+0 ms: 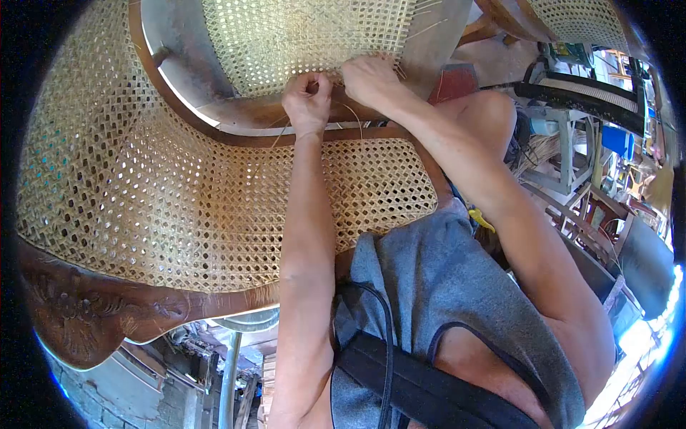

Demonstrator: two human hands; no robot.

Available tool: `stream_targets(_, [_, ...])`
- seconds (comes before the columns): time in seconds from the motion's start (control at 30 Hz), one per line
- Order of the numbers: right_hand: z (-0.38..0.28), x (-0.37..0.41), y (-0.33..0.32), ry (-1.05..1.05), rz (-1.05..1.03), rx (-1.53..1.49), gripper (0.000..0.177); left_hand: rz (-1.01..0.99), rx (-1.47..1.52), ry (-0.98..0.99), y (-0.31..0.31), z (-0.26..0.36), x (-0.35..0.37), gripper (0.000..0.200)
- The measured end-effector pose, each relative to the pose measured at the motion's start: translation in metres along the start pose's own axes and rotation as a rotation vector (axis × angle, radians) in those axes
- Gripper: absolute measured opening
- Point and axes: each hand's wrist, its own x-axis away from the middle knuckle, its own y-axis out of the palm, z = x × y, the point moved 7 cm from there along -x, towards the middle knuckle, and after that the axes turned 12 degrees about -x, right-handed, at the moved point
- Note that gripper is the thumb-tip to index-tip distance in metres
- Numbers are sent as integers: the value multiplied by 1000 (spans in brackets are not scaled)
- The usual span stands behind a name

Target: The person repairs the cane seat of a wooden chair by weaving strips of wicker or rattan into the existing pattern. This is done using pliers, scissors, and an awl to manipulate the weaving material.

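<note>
My left hand (307,106) is at the lower edge of a woven cane panel (300,43), its thumb and forefinger pinched together in a ring. A thin cane strand (355,114) curves down between my hands, and another loose end hangs below the left wrist. Just to the right, my right hand (369,79) rests on the panel's edge with fingers curled; what they grip is hidden. The panel sits in a wooden frame (250,113). Loose strand ends stick out along its right side.
A larger curved cane panel (171,193) with a carved wooden rail (86,307) spreads at the left and below my hands. Wooden frames, a grey-green stand (568,154) and a blue container (616,141) crowd the right. My bare knee (489,114) is beside the work.
</note>
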Motion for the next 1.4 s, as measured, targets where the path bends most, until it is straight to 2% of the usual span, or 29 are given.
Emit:
stream_targets(0.03, [1, 0, 2, 7, 0, -3, 22, 16, -57, 56, 1, 3, 0, 10])
stream_targets(0.13, [5, -3, -1, 12, -47, -44, 23, -18, -27, 65, 5, 7, 2, 11])
stream_targets(0.23, [6, -8, -10, 48, -167, 7, 25, -26, -136, 122, 4, 7, 0, 14])
stream_targets(0.3, [9, -10, -11, 142, -279, -22, 27, -47, -152, 105, 8, 5, 0, 14])
stream_targets(0.5, [8, -9, -10, 221, -309, 36, 28, -95, -239, 114, 17, 15, 3, 11])
stream_targets(0.53, [10, -7, -6, 224, -304, 34, 28, -115, -254, 124, 16, 17, 2, 11])
stream_targets(0.6, [6, -8, -11, 109, -73, -2, 27, -46, -227, 185, 17, 16, 4, 9])
stream_targets(0.7, [23, 4, -11, 143, -87, 27, 25, 43, -194, 257, 21, 16, 8, 7])
stream_targets(0.77, [56, 16, -32, 198, -27, 3, 40, -1, -228, 165, 23, 12, 10, 8])
stream_targets(0.83, [79, 31, -70, 257, 16, 16, 44, 28, -196, 168, 19, 15, 10, 10])
stream_targets(0.9, [88, 41, -78, 321, 52, 21, 48, 47, -171, 169, 11, 14, 16, 12])
stream_targets(0.97, [87, 42, -67, 259, 50, -141, 41, -25, -296, 137, 2, -3, 9, 15])
stream_targets(1.0, [93, 41, -57, 253, 53, -147, 41, 19, -405, 111, 0, -20, 11, 15])
stream_targets(1.03, [91, 38, -52, 110, 130, -375, 37, 24, -411, 117, -6, -17, 7, 15])
stream_targets(1.07, [93, 37, -51, -33, 209, -602, 35, -114, -414, 0, -4, -24, 6, 16])
stream_targets(1.1, [89, 37, -53, -31, 219, -610, 35, -255, -415, -115, -2, -30, 9, 17])
stream_targets(1.17, [48, 35, -54, -254, 30, -669, 22, -234, -446, -19, -9, -20, 7, 19])
stream_targets(1.23, [21, 30, -48, -377, -51, -491, 19, -343, -494, -2, -9, -27, 4, 22])
stream_targets(1.3, [-10, 26, -47, -275, -282, -332, 16, -390, -503, -63, -13, -37, 7, 22])
stream_targets(1.33, [-16, 22, -48, -268, -252, -340, 16, -396, -499, -20, -14, -41, 9, 22])
stream_targets(1.4, [-29, 16, -41, -441, -164, -196, 18, -399, -502, 37, -18, -43, 10, 22])
